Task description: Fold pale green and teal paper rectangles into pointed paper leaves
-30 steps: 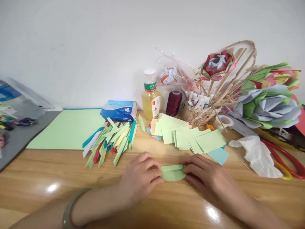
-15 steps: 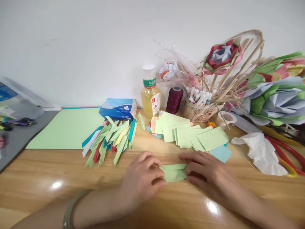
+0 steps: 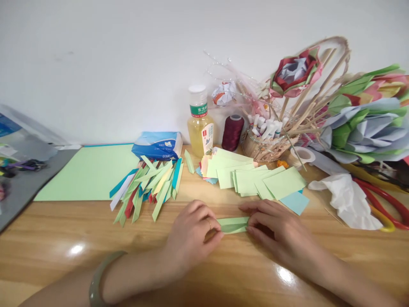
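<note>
A small light-green piece of paper lies folded lengthwise on the wooden table, its long edges turned toward the middle. My left hand pinches its left end between thumb and fingers. At the right end, my right hand grips it the same way, fingertips hiding that edge. Just beyond the hands is a fanned stack of green paper rectangles, with a blue paper piece under its right side. A heap of folded paper strips, mostly green, sits beyond my left hand.
Behind stand a tissue pack, a bottle of yellow liquid, a maroon thread spool and a basket. Paper flowers, a crumpled tissue and red-handled scissors are right; a large green sheet lies left.
The green paper's near edge has been folded up toward the middle, so the piece looks narrower. Both hands keep hold of its ends. The view has shifted slightly.
</note>
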`<action>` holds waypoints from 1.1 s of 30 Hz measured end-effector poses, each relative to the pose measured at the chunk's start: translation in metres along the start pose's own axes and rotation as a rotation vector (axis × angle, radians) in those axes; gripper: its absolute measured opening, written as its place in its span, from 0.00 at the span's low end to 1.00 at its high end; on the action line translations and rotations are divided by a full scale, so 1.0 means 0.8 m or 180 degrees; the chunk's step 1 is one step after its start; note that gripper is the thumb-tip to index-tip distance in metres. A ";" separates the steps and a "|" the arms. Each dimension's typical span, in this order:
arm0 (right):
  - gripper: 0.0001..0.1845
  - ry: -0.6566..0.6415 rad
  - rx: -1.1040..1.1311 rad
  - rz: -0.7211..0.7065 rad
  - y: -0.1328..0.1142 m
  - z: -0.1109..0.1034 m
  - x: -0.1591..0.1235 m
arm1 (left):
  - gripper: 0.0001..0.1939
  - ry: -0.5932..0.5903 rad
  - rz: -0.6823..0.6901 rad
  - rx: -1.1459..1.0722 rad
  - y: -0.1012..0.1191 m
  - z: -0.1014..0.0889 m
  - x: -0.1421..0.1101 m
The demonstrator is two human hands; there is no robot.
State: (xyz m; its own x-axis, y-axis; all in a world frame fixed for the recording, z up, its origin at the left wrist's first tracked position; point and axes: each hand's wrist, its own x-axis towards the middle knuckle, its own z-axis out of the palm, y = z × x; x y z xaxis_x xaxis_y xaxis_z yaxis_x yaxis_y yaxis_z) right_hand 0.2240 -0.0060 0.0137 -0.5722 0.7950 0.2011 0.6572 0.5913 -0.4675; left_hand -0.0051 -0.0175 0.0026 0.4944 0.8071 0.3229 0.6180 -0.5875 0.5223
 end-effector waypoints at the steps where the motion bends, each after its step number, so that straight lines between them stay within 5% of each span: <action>1: 0.10 0.0029 -0.0004 0.0000 -0.001 0.000 0.001 | 0.03 0.0005 -0.0038 -0.0009 0.000 0.001 0.001; 12: 0.09 0.0319 -0.0089 -0.0029 -0.007 0.003 0.002 | 0.06 -0.0026 -0.0389 0.0096 0.007 0.008 0.007; 33: 0.09 0.0426 -0.0633 -0.0038 -0.005 0.013 0.004 | 0.03 -0.0228 -0.0149 0.1035 0.013 0.012 0.008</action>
State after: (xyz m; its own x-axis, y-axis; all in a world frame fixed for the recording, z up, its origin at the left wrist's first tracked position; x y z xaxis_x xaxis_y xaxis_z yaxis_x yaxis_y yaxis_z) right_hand 0.2139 -0.0072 0.0072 -0.5190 0.7909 0.3243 0.7420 0.6052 -0.2884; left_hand 0.0100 -0.0194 0.0027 0.4955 0.8342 0.2422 0.7980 -0.5473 0.2523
